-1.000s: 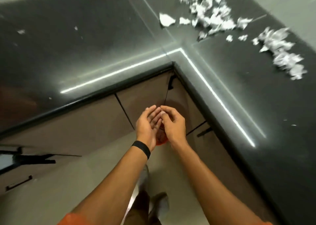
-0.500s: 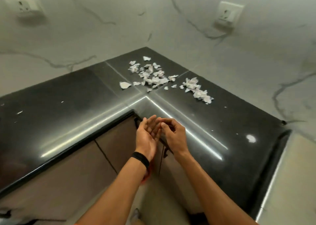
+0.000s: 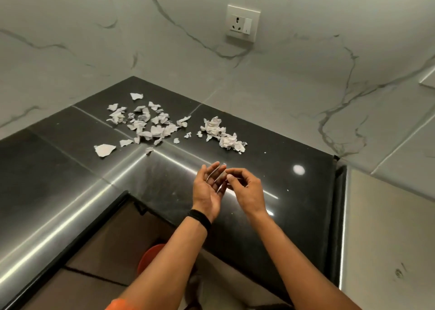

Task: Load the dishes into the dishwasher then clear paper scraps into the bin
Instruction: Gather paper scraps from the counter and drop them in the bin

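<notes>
Hands: left hand (image 3: 207,188) palm-up, fingers apart; right hand (image 3: 248,189) loosely curled at its fingertips, nothing visibly held | Change: both rose from the bin (image 3: 150,255), 7 o'clock, to above the countertop (image 3: 58,168) | paper scraps (image 3: 150,123) lay at 11 o'clock, probably the next handful.

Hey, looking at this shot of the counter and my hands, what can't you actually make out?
Head view:
- Right hand: whether its curled fingers pinch a scrap; they overlap the fingers of the left hand, blurred.
- Orange container on the floor: mostly hidden by the left forearm and the counter edge; contents unseen.
- Paper scraps: print too small to read.
- Dishwasher and dishes: outside the frame.
</notes>
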`<state>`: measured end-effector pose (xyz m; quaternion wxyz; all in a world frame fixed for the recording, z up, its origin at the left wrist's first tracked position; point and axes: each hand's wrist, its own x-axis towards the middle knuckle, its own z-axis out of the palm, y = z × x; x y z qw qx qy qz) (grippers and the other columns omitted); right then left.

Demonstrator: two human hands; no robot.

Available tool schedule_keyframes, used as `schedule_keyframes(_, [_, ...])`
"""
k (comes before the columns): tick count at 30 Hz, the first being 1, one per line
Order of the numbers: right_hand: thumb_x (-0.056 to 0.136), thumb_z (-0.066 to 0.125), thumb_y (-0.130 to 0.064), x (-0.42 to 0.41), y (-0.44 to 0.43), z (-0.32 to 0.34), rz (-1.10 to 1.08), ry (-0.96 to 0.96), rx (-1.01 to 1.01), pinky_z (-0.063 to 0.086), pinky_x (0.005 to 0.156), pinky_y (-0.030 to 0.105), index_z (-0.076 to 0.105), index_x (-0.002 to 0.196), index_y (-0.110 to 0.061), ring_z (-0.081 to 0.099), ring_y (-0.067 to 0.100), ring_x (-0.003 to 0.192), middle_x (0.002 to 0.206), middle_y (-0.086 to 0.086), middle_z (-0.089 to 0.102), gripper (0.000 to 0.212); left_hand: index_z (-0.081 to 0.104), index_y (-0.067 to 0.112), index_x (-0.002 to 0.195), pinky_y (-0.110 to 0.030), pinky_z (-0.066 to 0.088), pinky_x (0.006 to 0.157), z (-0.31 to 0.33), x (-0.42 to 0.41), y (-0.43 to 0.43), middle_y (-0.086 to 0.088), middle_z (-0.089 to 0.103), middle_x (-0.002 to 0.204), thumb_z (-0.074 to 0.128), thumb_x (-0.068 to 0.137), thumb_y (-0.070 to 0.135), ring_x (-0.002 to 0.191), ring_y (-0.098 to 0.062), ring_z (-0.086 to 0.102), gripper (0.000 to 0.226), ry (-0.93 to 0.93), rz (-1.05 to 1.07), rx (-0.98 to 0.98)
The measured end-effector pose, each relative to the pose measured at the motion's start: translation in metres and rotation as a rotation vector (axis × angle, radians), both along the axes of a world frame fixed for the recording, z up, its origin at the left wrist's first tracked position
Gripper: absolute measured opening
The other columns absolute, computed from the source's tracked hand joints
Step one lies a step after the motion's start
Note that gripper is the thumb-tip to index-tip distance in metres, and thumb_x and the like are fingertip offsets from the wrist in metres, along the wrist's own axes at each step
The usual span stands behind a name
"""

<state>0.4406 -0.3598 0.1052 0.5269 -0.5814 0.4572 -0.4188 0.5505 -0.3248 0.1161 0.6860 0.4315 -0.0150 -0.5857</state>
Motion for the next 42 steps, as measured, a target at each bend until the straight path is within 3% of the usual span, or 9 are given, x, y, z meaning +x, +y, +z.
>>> schedule_keyframes(5, [0.094, 0.069, -0.005, 0.025, -0.058, 0.000, -0.093, 0.056, 0.028, 0.058, 0.087, 0.030, 0.075, 0.104, -0.014, 0.072, 0.007, 0.091, 0.096, -0.002, 0.077, 0.015, 0.065, 0.009, 0.125, -0.036, 0.050, 0.102, -0.004, 0.026, -0.060, -0.013, 0.073, 0.119, 0.044, 0.104, 0.046, 0.113, -0.024, 0.068, 0.048, 0.078, -0.075, -0.012])
schedule_keyframes(12, [0.093, 0.070, -0.006, 0.051, -0.133, -0.020, -0.287, 0.124, 0.085, 0.061, 0.090, 0.041, 0.075, 0.097, -0.025, 0.073, 0.015, 0.094, 0.096, -0.003, 0.077, 0.020, 0.062, 0.009, 0.132, -0.037, 0.050, 0.104, -0.011, 0.061, -0.131, -0.012, 0.072, 0.123, 0.043, 0.104, 0.049, 0.116, -0.025, 0.068, 0.053, 0.089, -0.188, -0.017])
schedule_keyframes(15, [0.089, 0.074, -0.015, 0.050, -0.171, -0.033, -0.338, 0.392, 0.055, 0.058, 0.092, 0.043, 0.074, 0.102, -0.024, 0.071, 0.013, 0.093, 0.096, -0.006, 0.075, 0.015, 0.063, 0.009, 0.131, -0.038, 0.050, 0.103, -0.016, 0.074, -0.150, -0.011, 0.071, 0.125, 0.042, 0.104, 0.050, 0.117, -0.025, 0.068, 0.053, 0.076, -0.220, -0.015])
schedule_keyframes(19, [0.088, 0.073, -0.022, 0.041, -0.200, -0.050, -0.201, 0.860, -0.072, 0.051, 0.093, 0.038, 0.067, 0.122, -0.021, 0.064, 0.024, 0.104, 0.111, 0.003, 0.067, 0.034, 0.063, 0.009, 0.130, -0.039, 0.049, 0.106, -0.022, 0.089, -0.158, -0.011, 0.072, 0.123, 0.042, 0.105, 0.048, 0.117, -0.025, 0.068, 0.051, 0.058, -0.243, -0.010])
schedule_keyframes(22, [0.092, 0.070, -0.022, 0.038, -0.202, -0.064, -0.129, 1.005, -0.105, 0.049, 0.092, 0.039, 0.066, 0.123, -0.018, 0.061, 0.028, 0.108, 0.113, 0.005, 0.064, 0.031, 0.063, 0.009, 0.131, -0.041, 0.047, 0.109, -0.033, 0.096, -0.160, -0.010, 0.072, 0.124, 0.042, 0.105, 0.049, 0.117, -0.025, 0.068, 0.052, 0.035, -0.273, 0.006])
schedule_keyframes(27, [0.097, 0.065, -0.022, 0.033, -0.190, -0.071, -0.208, 0.956, -0.146, 0.045, 0.081, 0.032, 0.069, 0.098, -0.019, 0.059, 0.020, 0.095, 0.094, -0.004, 0.060, 0.005, 0.064, 0.010, 0.128, -0.039, 0.050, 0.104, -0.043, 0.095, -0.169, -0.009, 0.073, 0.121, 0.042, 0.105, 0.047, 0.113, -0.023, 0.070, 0.049, 0.030, -0.284, 0.030])
schedule_keyframes(33, [0.092, 0.070, -0.019, 0.028, -0.168, -0.057, -0.366, 0.586, -0.107, 0.049, 0.076, 0.022, 0.068, 0.091, -0.026, 0.063, 0.006, 0.087, 0.092, -0.011, 0.067, 0.007, 0.068, 0.008, 0.118, -0.032, 0.055, 0.093, -0.054, 0.069, -0.188, -0.014, 0.073, 0.120, 0.052, 0.104, 0.037, 0.111, -0.023, 0.070, 0.036, 0.030, -0.264, 0.120])
schedule_keyframes(38, [0.089, 0.074, -0.019, 0.037, -0.159, -0.043, -0.202, 0.443, -0.167, 0.050, 0.078, 0.021, 0.068, 0.093, -0.027, 0.061, 0.007, 0.093, 0.094, -0.013, 0.066, 0.011, 0.068, 0.009, 0.116, -0.035, 0.052, 0.098, -0.060, 0.056, -0.197, -0.014, 0.071, 0.123, 0.049, 0.104, 0.041, 0.116, -0.025, 0.066, 0.039, 0.130, -0.248, 0.126])
schedule_keyframes(42, [0.088, 0.078, -0.034, 0.037, -0.167, -0.039, -0.037, 0.469, -0.147, 0.046, 0.079, 0.017, 0.075, 0.100, -0.031, 0.058, 0.005, 0.098, 0.101, -0.015, 0.067, 0.013, 0.066, 0.004, 0.120, -0.040, 0.050, 0.103, -0.061, 0.057, -0.202, -0.019, 0.070, 0.123, 0.045, 0.105, 0.041, 0.114, -0.030, 0.066, 0.045, 0.283, -0.195, 0.131])
